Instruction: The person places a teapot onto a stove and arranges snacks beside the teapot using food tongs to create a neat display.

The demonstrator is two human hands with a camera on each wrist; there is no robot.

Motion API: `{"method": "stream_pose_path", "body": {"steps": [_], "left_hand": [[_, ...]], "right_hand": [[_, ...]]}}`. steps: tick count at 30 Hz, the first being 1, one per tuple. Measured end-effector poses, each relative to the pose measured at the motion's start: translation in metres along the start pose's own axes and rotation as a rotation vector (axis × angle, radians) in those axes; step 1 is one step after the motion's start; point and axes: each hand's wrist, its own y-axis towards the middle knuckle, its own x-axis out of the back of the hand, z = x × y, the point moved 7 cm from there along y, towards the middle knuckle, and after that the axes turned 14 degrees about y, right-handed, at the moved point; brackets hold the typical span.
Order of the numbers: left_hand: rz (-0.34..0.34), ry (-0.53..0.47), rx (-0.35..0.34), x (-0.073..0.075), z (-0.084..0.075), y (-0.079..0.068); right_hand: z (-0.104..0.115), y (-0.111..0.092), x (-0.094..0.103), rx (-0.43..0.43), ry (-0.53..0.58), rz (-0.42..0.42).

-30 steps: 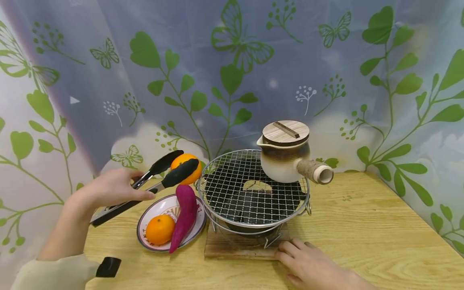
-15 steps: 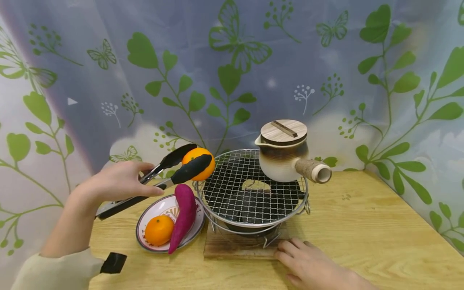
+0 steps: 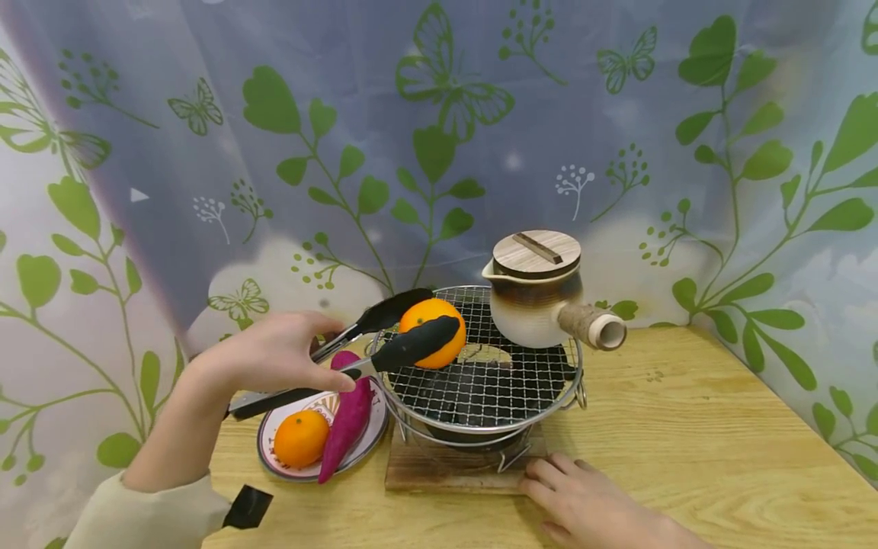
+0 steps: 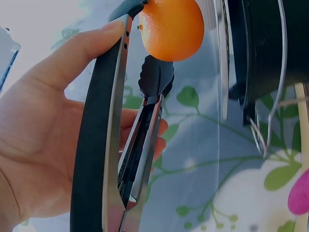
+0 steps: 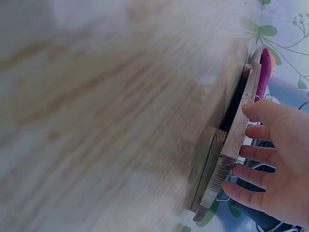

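Observation:
My left hand (image 3: 281, 354) grips a pair of black-tipped metal tongs (image 3: 405, 351) from above, thumb on one arm and fingers on the other. Between the tong tips an orange (image 3: 430, 311) is pinched, over the left part of the round wire grill net (image 3: 494, 393). In the left wrist view the same orange (image 4: 176, 31) sits at the tong heads, beside the grill's edge. My right hand (image 3: 583, 492) rests with its fingertips on the front right edge of the wooden board (image 3: 439, 476) under the stove; the right wrist view shows fairly straight fingers against that board (image 5: 236, 125).
A plate (image 3: 267, 423) left of the stove holds another orange (image 3: 300, 438) and a purple sweet potato (image 3: 350, 423), partly under the left hand. On the net's back right stands a side-handled teapot (image 3: 531, 316) with a wooden lid. A patterned cloth (image 3: 343, 76) hangs behind the table.
My left hand has moved right with the tongs, carrying the orange from beyond the plate to over the grill net. The right hand has stayed at the board.

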Motion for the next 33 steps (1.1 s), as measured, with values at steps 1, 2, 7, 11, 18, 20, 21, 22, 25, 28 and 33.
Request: {"method": "stream_pose_path", "body": {"steps": [1, 2, 7, 11, 18, 20, 21, 22, 25, 28, 33], "left_hand": [[-0.003, 0.007, -0.011, 0.000, -0.003, 0.001], [-0.005, 0.008, -0.024, -0.001, -0.007, 0.003], [0.008, 0.015, -0.065, -0.002, -0.023, 0.011], [0.031, 0.025, -0.085, -0.004, -0.033, 0.017], [0.049, 0.042, -0.127, -0.007, -0.049, 0.028], [0.048, 0.046, -0.144, -0.007, -0.055, 0.032], [0.048, 0.048, -0.151, -0.007, -0.057, 0.033], [0.050, 0.046, -0.157, -0.007, -0.060, 0.034], [0.064, 0.029, -0.174, -0.007, -0.068, 0.039], [0.086, 0.015, -0.185, -0.009, -0.075, 0.042], [0.105, 0.016, -0.199, -0.014, -0.084, 0.048]], "right_hand": [[0.000, 0.000, 0.000, 0.001, 0.003, 0.002], [0.000, 0.000, 0.000, 0.001, 0.006, 0.004], [0.000, 0.000, 0.000, -0.005, 0.008, 0.006], [0.001, -0.001, 0.000, 0.003, 0.005, 0.001], [0.000, 0.000, 0.000, -0.011, 0.012, 0.008], [0.000, 0.000, 0.000, -0.013, 0.010, 0.005], [0.000, 0.000, 0.000, -0.012, 0.008, 0.001], [0.000, 0.000, 0.000, -0.013, 0.005, -0.001], [0.000, 0.000, 0.001, -0.017, 0.000, -0.002], [0.000, 0.000, 0.000, -0.019, -0.005, 0.005], [0.000, -0.001, 0.000, -0.019, -0.010, 0.012]]}}
